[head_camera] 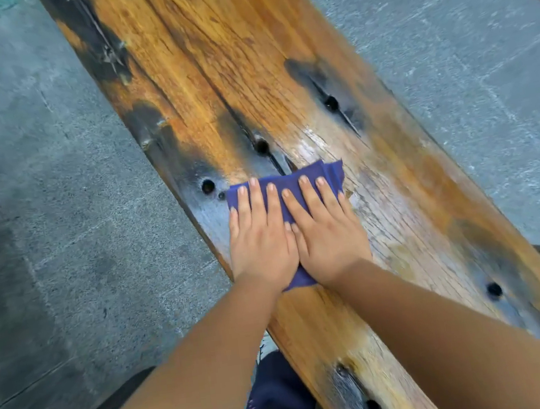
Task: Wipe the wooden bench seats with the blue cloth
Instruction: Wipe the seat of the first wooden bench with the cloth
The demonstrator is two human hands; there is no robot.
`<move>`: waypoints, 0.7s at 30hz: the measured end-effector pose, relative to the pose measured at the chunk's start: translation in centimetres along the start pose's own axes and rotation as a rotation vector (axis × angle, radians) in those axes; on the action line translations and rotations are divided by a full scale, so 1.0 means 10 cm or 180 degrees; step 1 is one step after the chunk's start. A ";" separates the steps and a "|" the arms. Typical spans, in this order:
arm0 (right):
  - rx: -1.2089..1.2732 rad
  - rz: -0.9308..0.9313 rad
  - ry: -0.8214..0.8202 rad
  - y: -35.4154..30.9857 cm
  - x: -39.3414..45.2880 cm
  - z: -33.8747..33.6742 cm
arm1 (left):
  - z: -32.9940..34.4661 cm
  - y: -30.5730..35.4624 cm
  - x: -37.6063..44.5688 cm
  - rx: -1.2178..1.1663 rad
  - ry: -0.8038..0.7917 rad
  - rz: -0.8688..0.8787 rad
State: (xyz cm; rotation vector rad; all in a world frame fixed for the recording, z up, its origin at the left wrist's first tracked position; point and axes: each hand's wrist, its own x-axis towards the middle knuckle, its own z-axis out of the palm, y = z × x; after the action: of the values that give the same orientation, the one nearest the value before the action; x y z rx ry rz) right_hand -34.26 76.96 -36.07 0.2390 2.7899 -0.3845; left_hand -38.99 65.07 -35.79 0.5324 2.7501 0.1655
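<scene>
Together, we press our left hand [261, 239] and right hand [329, 234] flat, side by side, on the blue cloth [326, 171], fingers straight and slightly spread, probably to spread our weight and keep the folded fabric from bunching. It lies on a pale, worn patch of the wooden bench seat [242, 53], just short of the dark bolt holes [261, 146]. Beyond, orange planks look unwiped, above the grey stone floor [55, 198].

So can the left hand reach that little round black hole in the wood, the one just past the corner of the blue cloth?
Probably yes. The left hand lies flat on the folded blue cloth, and the small round black hole in the wooden bench seat sits just beyond its fingertips, with only bare wood between them.
</scene>
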 end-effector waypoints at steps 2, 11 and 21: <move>0.0090 0.0201 -0.0003 0.07 -0.30 0.05 | 0.06 0.11 -0.18 0.0031 -0.0113 0.0236; 0.0252 0.0377 0.0007 0.28 -0.86 0.19 | 0.30 0.32 -0.63 0.0195 -0.0169 0.0435; 0.0257 0.0427 -0.0042 0.33 -0.43 0.08 | 0.20 0.32 -0.22 0.0225 -0.0120 0.0542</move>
State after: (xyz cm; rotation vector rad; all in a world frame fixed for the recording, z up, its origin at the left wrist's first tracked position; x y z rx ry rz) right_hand -29.32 79.33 -36.21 0.4379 2.7292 -0.4642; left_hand -35.26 67.27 -36.45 0.7813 2.6809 0.0976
